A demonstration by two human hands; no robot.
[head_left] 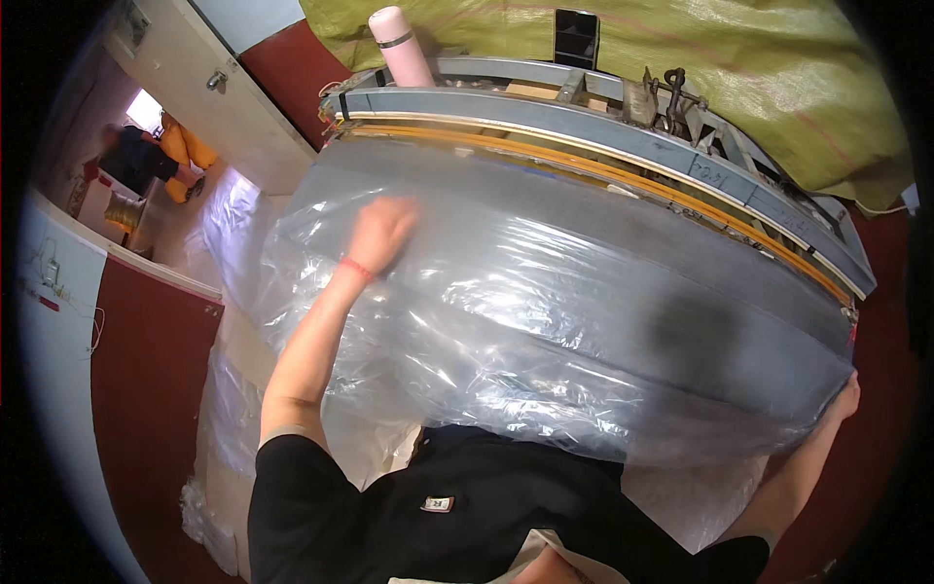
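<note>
A large sheet of clear plastic film [545, 292] lies wrinkled and shiny over a dark grey flat surface in front of me. My left hand [384, 234], with a red string bracelet at the wrist, is over the film's left part. It is smeared by motion, so its fingers cannot be made out. Far to the right, my right hand [848, 397] is closed on the film's right edge, its fingers partly hidden. The film's near edge hangs down close to my black shirt.
Behind the film runs a long grey metal frame [603, 125] with an orange strip [545, 148]. A pink bottle [401, 49] and a phone [576, 39] stand at the back. More film [229, 219] lies on the floor by the doorway at left, where another person [136, 156] is.
</note>
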